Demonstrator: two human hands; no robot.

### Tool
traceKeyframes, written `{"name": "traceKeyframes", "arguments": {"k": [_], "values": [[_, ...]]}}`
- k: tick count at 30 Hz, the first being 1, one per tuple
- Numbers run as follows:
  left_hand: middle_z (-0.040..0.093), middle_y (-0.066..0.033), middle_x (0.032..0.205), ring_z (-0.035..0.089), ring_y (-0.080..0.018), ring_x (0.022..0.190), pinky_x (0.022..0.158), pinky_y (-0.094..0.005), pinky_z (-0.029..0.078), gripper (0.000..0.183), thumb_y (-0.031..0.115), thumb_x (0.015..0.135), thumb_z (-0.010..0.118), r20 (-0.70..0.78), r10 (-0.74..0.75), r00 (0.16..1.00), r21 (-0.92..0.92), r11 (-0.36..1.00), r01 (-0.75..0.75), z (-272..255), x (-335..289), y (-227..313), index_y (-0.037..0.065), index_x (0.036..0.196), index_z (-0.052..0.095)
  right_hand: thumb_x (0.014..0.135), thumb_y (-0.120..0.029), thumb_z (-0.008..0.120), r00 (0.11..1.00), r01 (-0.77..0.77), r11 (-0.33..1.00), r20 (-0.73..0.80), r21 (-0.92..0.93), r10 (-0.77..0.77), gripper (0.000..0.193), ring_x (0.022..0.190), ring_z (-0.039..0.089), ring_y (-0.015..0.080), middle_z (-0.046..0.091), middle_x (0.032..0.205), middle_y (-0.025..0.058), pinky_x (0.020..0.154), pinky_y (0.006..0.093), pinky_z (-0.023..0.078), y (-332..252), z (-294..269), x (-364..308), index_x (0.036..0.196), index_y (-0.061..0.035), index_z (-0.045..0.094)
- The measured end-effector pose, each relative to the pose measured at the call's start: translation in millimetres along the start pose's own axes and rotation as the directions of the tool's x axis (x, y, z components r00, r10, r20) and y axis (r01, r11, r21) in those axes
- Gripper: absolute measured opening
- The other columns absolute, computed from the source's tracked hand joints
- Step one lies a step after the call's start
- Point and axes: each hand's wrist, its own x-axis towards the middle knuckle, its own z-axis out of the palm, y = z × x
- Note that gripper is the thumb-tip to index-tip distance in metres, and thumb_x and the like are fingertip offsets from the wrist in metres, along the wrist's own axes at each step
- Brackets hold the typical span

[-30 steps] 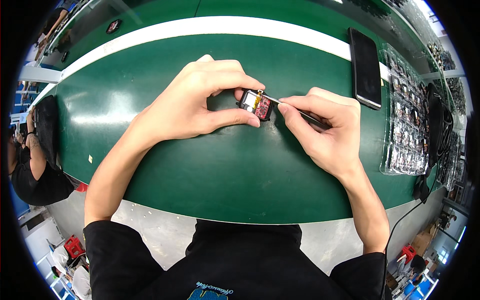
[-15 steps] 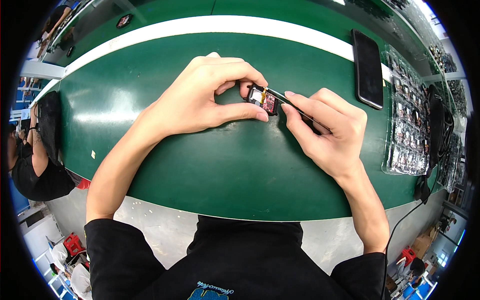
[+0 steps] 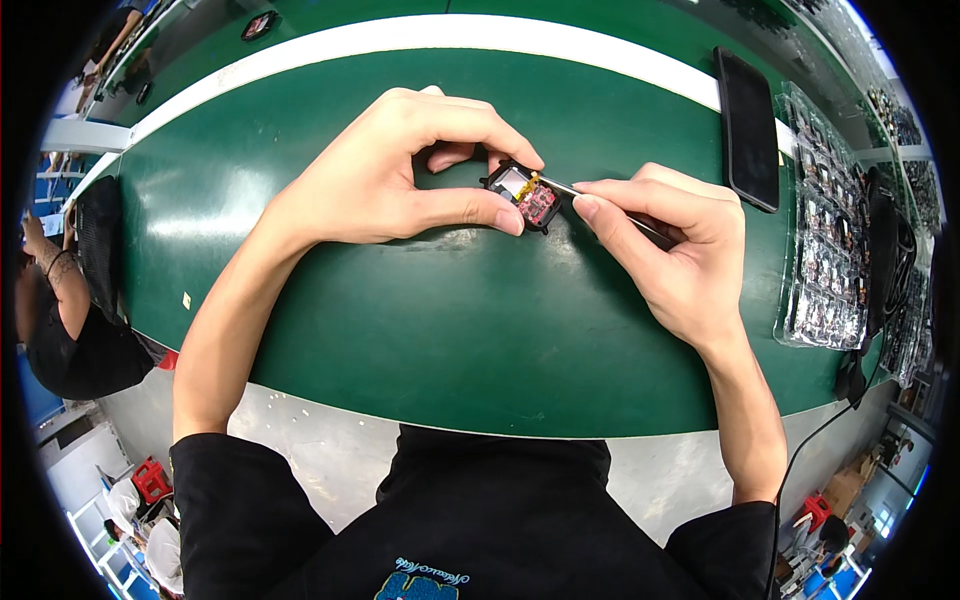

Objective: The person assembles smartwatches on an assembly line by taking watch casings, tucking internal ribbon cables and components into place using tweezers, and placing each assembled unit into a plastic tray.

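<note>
Between the thumb and fingers of my left hand (image 3: 420,170) is a small black device housing (image 3: 545,222), its inside facing up. A red circuit board (image 3: 537,204), a silvery-white block (image 3: 514,181) and a yellow strip of flex or tape show in it. My right hand (image 3: 680,235) is closed around slim metal tweezers (image 3: 562,186), gripped like a pen. Their tip reaches the housing's upper right edge, by the yellow strip; whether it touches is too small to tell.
On the right lie a black phone (image 3: 749,130) and clear plastic trays (image 3: 825,230) filled with small parts. Beyond them are a black cable (image 3: 890,250) and bag-like item. Another small device (image 3: 259,26) rests past the white strip (image 3: 450,32). A person (image 3: 80,330) sits at far left.
The housing has turned slightly clockwise in my left hand. My right hand has shifted a little right, and the tweezers now lie flatter against the housing's edge.
</note>
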Motion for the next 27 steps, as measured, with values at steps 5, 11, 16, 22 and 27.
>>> {"name": "traceKeyframes", "arguments": {"k": [5, 11, 16, 22, 27], "values": [[0.078, -0.0008, 0.096, 0.049, -0.0148, 0.073, 0.075, -0.0327, 0.038, 0.05, 0.023, 0.075, 0.101, 0.017, -0.016, 1.0, 0.024, 1.0, 0.015, -1.0, 0.8, 1.0, 0.009, 0.121, 0.085, 0.091, 0.003, 0.085, 1.0, 0.015, 1.0, 0.013, -0.019, -0.014, 0.012, 0.056, 0.054, 0.0103, 0.066, 0.068, 0.0065, 0.053, 0.0297, 0.038, 2.8, -1.2, 1.6, 0.103, 0.002, 0.086], [0.078, -0.0007, 0.096, 0.05, -0.0151, 0.073, 0.074, -0.0324, 0.037, 0.049, 0.023, 0.075, 0.101, 0.026, -0.009, 1.0, 0.056, 0.998, 0.008, -0.1, -0.7, 2.6, 0.01, 0.119, 0.085, 0.09, 0.002, 0.085, 0.999, 0.051, 0.998, 0.009, -0.035, -0.051, 0.012, 0.055, 0.054, 0.0118, 0.064, 0.067, 0.0072, 0.052, 0.031, 0.038, 5.8, 3.4, 0.2, 0.102, 0.0017, 0.086], [0.078, -0.001, 0.095, 0.052, -0.0157, 0.072, 0.074, -0.0326, 0.038, 0.046, 0.023, 0.075, 0.101, -0.017, 0.026, 1.0, 0.015, 1.0, -0.026, 3.8, 0.5, 3.6, 0.01, 0.117, 0.085, 0.09, 0.001, 0.084, 0.998, 0.055, 0.997, 0.024, -0.061, -0.054, 0.011, 0.054, 0.056, 0.0127, 0.065, 0.067, 0.0075, 0.051, 0.0315, 0.039, 3.5, 1.8, 0.7, 0.101, 0.0011, 0.086], [0.078, -0.001, 0.093, 0.056, -0.016, 0.074, 0.073, -0.0329, 0.038, 0.043, 0.021, 0.077, 0.1, 0.011, 0.073, 0.997, 0.034, 0.997, -0.074, 4.1, 2.0, 1.9, 0.01, 0.115, 0.084, 0.089, 0.0, 0.085, 0.998, 0.064, 0.998, -0.001, -0.023, -0.064, 0.011, 0.054, 0.056, 0.0127, 0.066, 0.067, 0.0069, 0.051, 0.0312, 0.04, 6.6, 4.0, 0.0, 0.101, 0.0004, 0.087], [0.077, -0.0008, 0.092, 0.054, -0.016, 0.07, 0.073, -0.0329, 0.038, 0.042, 0.021, 0.077, 0.099, 0.012, 0.051, 0.999, 0.041, 0.998, -0.051, 3.0, 1.0, 3.5, 0.009, 0.114, 0.084, 0.088, 0.001, 0.084, 0.999, 0.048, 0.997, -0.007, -0.055, -0.049, 0.01, 0.054, 0.056, 0.0134, 0.066, 0.067, 0.0069, 0.051, 0.0318, 0.04, 4.1, 3.4, -1.5, 0.098, 0.001, 0.086]]}}
